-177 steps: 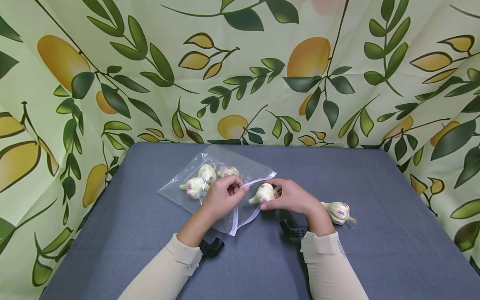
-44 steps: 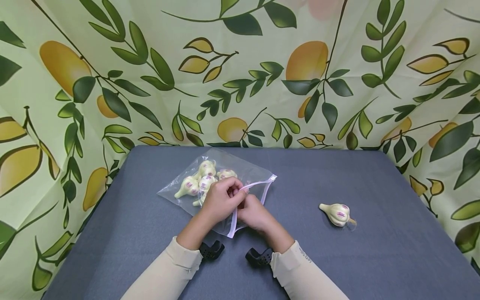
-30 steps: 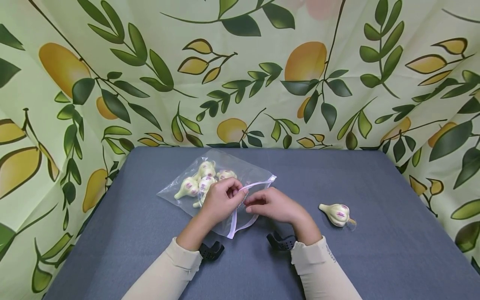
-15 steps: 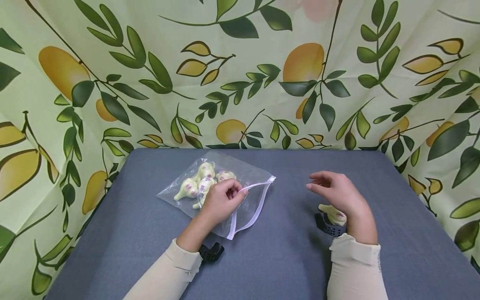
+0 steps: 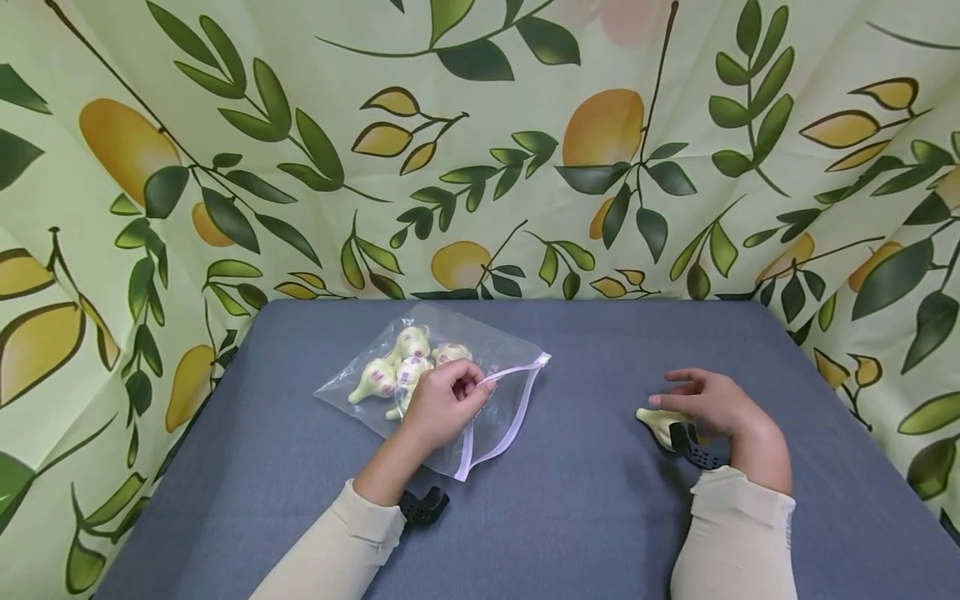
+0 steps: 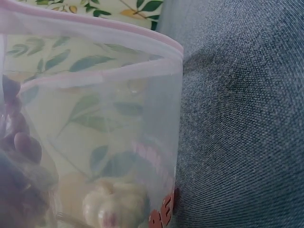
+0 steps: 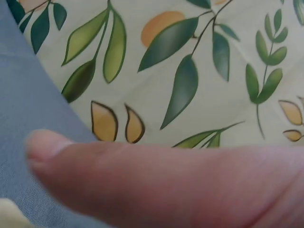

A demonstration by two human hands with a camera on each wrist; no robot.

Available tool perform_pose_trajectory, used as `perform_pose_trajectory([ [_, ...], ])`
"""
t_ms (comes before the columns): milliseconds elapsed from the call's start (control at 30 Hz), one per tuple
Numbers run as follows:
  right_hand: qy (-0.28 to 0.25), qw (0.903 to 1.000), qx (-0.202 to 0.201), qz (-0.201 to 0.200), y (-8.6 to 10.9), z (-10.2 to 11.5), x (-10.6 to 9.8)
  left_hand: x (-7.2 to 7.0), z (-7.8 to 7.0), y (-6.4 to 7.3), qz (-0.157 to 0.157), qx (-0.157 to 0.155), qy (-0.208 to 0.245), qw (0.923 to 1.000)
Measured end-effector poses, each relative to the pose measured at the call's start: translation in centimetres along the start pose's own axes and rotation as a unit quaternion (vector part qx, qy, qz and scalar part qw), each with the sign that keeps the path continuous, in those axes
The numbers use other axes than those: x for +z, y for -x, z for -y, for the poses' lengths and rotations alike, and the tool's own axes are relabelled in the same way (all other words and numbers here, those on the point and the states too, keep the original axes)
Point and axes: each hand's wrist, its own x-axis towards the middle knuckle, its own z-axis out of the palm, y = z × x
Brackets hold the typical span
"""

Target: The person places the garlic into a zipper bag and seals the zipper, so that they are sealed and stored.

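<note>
My left hand pinches the lilac-edged rim of a clear zip bag, whose mouth gapes toward the right. Several garlic bulbs, cream with purple streaks, lie inside the bag, some partly behind the hand. In the left wrist view the bag's rim arches over one garlic bulb seen through the plastic. Over a single loose garlic bulb at the right hovers my right hand, thumb and fingers apart with nothing between them. That hand and its black wrist camera hide part of the bulb.
A blue-grey cloth covers the table. Behind and at the sides hangs a curtain printed with leaves and fruit. A black wrist camera sits under the left forearm.
The right hand put a garlic bulb into the bag, came out without it, and swung right to above the loose bulb. The left hand kept its pinch on the rim.
</note>
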Motion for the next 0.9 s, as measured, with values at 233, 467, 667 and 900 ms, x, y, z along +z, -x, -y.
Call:
perform_pose_trajectory([
  [233,-0.019,0.9992,-0.008,0.034,-0.6,0.0,0.8,0.0,0.1,-0.1,-0.001,0.001,0.0,1.0],
  [467,-0.002,0.9994,-0.031,0.017,-0.9,0.2,1.2,0.0,0.0,0.0,0.005,-0.004,0.006,1.0],
  [667,-0.001,0.9995,-0.03,0.005,-1.1,0.3,1.3,0.0,0.1,0.1,0.0,-0.004,0.0,1.0],
  [900,-0.016,0.9994,-0.012,0.027,-1.2,0.4,1.2,0.0,0.1,0.0,-0.005,0.005,-0.002,1.0],
])
